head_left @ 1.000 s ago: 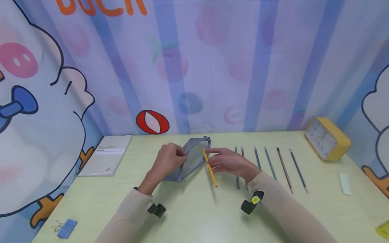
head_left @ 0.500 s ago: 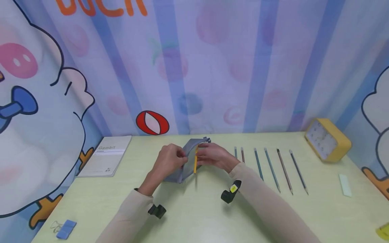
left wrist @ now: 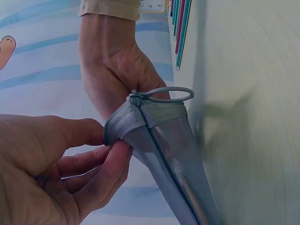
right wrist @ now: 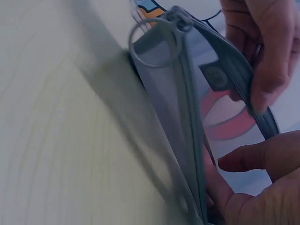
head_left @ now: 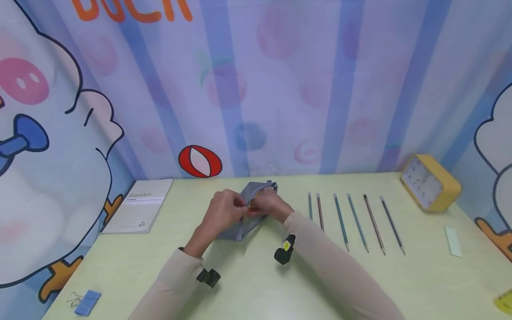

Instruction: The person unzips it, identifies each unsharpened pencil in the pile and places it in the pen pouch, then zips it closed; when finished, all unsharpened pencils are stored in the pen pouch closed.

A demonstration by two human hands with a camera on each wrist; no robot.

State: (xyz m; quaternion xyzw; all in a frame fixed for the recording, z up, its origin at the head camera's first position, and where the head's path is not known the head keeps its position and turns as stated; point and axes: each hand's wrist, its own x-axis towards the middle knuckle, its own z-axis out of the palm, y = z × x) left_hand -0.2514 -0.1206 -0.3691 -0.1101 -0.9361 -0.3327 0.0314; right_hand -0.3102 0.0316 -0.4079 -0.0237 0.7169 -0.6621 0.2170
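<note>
A grey mesh pencil case (head_left: 239, 229) lies mid-table with its mouth held wide. My left hand (head_left: 226, 208) pinches the near rim of the case (left wrist: 168, 150) between thumb and fingers (left wrist: 101, 157). My right hand (head_left: 267, 203) is at the mouth from the other side, fingers curled inward round a yellow pencil (head_left: 250, 207). Only a sliver of that pencil shows between the hands; the remainder is inside the case. The zip's ring pull (right wrist: 154, 42) sticks out at the far end. In the right wrist view my right thumb (right wrist: 248, 161) lies beside the zip edge.
Several pencils (head_left: 347, 218) lie in a row to the right of the case. A yellow clock (head_left: 430, 182) stands far right, a booklet (head_left: 138, 209) far left. A blue binder clip (head_left: 88, 301) and a pale strip (head_left: 454, 242) lie near the table's edges.
My right hand has carried the yellow pencil leftward from beside the row to the case's mouth and pushed most of it inside. The left hand has kept its hold on the rim.
</note>
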